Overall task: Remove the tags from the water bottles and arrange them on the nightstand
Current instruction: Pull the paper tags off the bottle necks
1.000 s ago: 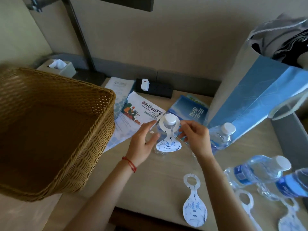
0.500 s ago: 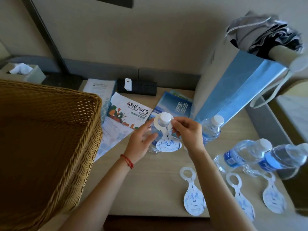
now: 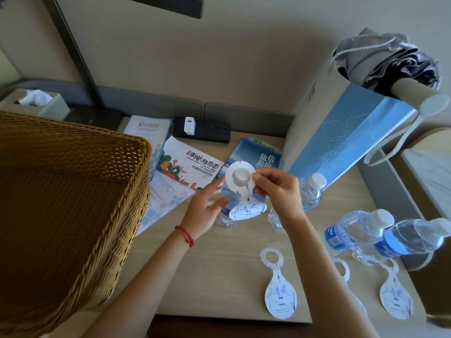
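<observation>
A clear water bottle (image 3: pixel 225 217) stands on the wooden nightstand (image 3: pixel 219 269), my left hand (image 3: pixel 207 206) wrapped round its body. My right hand (image 3: pixel 275 189) pinches the ring of a white paper tag (image 3: pixel 246 208), lifted level with the white cap (image 3: pixel 241 175). Another upright bottle (image 3: pixel 311 191) stands to the right, and a further one is mostly hidden behind my right wrist. Two bottles (image 3: pixel 353 230) (image 3: pixel 410 236) lie on their sides at the right. Three loose tags (image 3: pixel 280 296) (image 3: pixel 344 272) (image 3: pixel 395 296) lie flat near the front edge.
A large wicker basket (image 3: pixel 66 206) fills the left. Brochures (image 3: pixel 190 167) and a black power strip (image 3: pixel 202 129) with a white charger lie at the back. A blue paper bag (image 3: pixel 351 140) holding a folded umbrella leans at the back right. A tissue box (image 3: pixel 39 103) sits far left.
My right hand has raised the tag's ring from the bottle's neck to the level of the cap. The camera has shifted, bringing the lying bottles and loose tags further into view.
</observation>
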The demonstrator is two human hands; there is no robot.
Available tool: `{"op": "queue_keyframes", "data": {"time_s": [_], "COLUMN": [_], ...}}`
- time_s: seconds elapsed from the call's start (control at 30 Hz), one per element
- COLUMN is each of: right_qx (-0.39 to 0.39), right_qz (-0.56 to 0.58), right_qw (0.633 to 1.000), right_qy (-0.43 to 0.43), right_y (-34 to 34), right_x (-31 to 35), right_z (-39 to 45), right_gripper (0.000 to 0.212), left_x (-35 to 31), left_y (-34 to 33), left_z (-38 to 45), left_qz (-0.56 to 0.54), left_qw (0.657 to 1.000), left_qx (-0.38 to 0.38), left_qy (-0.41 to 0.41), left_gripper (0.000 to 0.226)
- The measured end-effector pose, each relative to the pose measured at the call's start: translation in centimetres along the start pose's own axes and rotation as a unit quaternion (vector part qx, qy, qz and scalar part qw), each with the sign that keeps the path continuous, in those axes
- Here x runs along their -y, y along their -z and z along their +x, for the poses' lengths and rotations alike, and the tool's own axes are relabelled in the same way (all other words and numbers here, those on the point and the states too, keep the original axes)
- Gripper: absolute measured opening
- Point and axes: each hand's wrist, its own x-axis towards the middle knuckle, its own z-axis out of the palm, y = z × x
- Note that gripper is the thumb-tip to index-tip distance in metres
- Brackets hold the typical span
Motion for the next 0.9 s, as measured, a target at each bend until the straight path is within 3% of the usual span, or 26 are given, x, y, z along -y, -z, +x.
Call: {"op": "queue_keyframes", "data": {"time_s": [0.3,0.53,0.9], "right_qx": [-0.015,-0.016,0.029], "right_qz": [0.068,-0.069,-0.316], "right_qw": [0.991,0.966,0.917], "right_qy": [-0.116,-0.248,-0.242], "right_y": [2.1,0.8,-0.7], "right_x": [-4.9,-11.7,-14.2], "right_z": [-4.6,-7.6,-7.2], "right_gripper": [0.018,0.014,0.013], "left_x": [-0.4,-0.7,-0.9], "left_y": [-0.1,-0.3,-0.5], "left_z": [-1.0,-1.0,-1.0], "left_qz": [0.012,0.038,0.044], "left_qw": [1.000,0.999,0.999], "left_qx": [-0.017,-0.018,-0.019], "left_qy": [-0.011,0.004,0.013], "left_gripper": [0.055,0.057,0.058]}}
